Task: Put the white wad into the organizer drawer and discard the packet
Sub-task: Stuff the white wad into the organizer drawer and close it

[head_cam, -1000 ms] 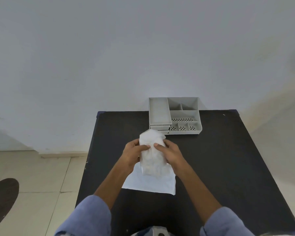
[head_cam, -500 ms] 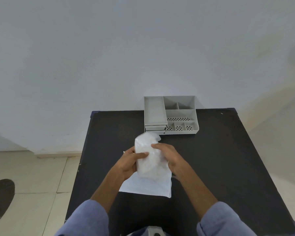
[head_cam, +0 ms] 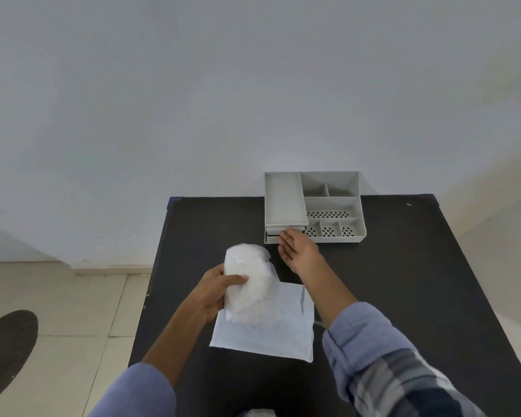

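A white fluffy wad (head_cam: 248, 285) in a clear wrap is held upright in my left hand (head_cam: 215, 288), above the table's middle. Under it a flat white packet (head_cam: 271, 329) lies on the black table (head_cam: 388, 281). The grey organizer (head_cam: 333, 206) stands at the far edge against the wall, its small drawer (head_cam: 275, 231) at the lower left front. My right hand (head_cam: 298, 251) is stretched out, palm up, with its fingertips at the drawer front; whether they grip it I cannot tell.
The organizer has a long tray on the left and several small perforated compartments on the right. A beige tiled floor lies to the left of the table, with a dark round patch (head_cam: 6, 350) on it. A pale wall rises behind.
My right hand has let go of the wad and reached forward to the organizer drawer. My left hand alone now holds the wad, a little nearer to me.
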